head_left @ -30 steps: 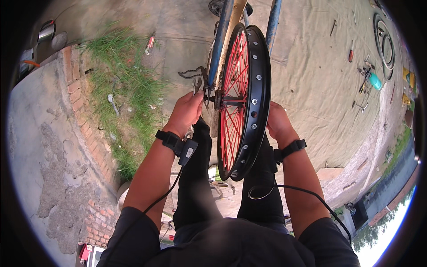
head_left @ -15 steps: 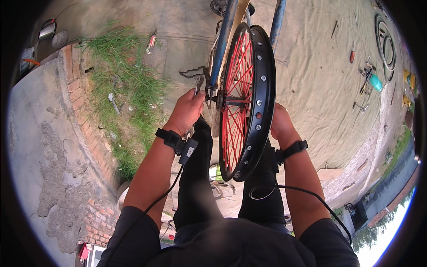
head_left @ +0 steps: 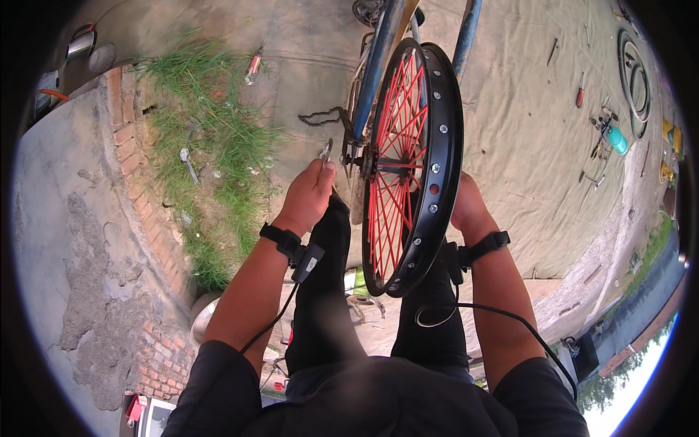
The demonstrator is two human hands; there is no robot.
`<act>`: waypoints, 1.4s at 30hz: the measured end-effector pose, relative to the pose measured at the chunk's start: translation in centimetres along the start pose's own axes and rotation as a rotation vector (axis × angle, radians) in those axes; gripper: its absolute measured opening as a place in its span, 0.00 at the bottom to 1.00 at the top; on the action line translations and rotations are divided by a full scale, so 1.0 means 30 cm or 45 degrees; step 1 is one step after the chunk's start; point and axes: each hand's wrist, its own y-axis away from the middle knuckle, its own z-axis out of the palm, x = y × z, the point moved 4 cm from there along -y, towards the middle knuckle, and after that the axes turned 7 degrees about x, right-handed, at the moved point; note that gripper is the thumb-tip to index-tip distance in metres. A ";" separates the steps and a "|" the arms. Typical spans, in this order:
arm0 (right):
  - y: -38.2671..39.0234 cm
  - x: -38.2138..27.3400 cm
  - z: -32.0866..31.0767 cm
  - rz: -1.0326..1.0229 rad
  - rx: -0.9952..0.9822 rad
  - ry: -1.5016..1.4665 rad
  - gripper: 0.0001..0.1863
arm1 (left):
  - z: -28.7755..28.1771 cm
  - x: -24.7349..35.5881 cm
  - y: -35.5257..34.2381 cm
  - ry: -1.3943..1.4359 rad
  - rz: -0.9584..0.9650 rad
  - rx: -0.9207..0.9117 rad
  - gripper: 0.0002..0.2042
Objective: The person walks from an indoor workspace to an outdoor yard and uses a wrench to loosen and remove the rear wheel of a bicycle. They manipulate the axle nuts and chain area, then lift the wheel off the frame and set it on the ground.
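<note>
A bicycle wheel (head_left: 445, 149) with a black rim, no tyre on it, and red spokes stands upright between the blue tubes of a bicycle frame (head_left: 377, 69). My left hand (head_left: 306, 195) is closed round a metal wrench (head_left: 327, 150). The wrench head points away from me, just left of the axle end (head_left: 351, 160) and apart from it. A dark chain (head_left: 321, 116) hangs loosely beyond that hand. To the wheel's right is my right hand (head_left: 472, 207), close against the rim. Its fingers are hidden behind the wheel.
Grass (head_left: 207, 146) and a low brick edge (head_left: 125, 156) lie at the left. On the cloth ground sheet (head_left: 524, 160) at the right are a screwdriver (head_left: 580, 96), a turquoise bottle (head_left: 617, 140) among tools, and a coiled tyre (head_left: 632, 80).
My left hand and the wrench have drawn back from the axle, leaving a wider gap. The wheel and frame appear slightly farther right, and my right hand shifts with them.
</note>
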 end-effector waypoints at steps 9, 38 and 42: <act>0.002 0.004 -0.003 0.061 -0.025 -0.163 0.22 | -0.017 0.024 -0.005 -0.618 0.488 -0.022 0.11; -0.028 0.038 -0.031 0.095 -0.182 -0.257 0.16 | -0.054 -0.015 0.014 0.083 0.151 -0.037 0.12; -0.045 0.050 -0.042 0.069 -0.214 -0.286 0.16 | -0.022 0.078 -0.015 0.419 0.025 -0.130 0.12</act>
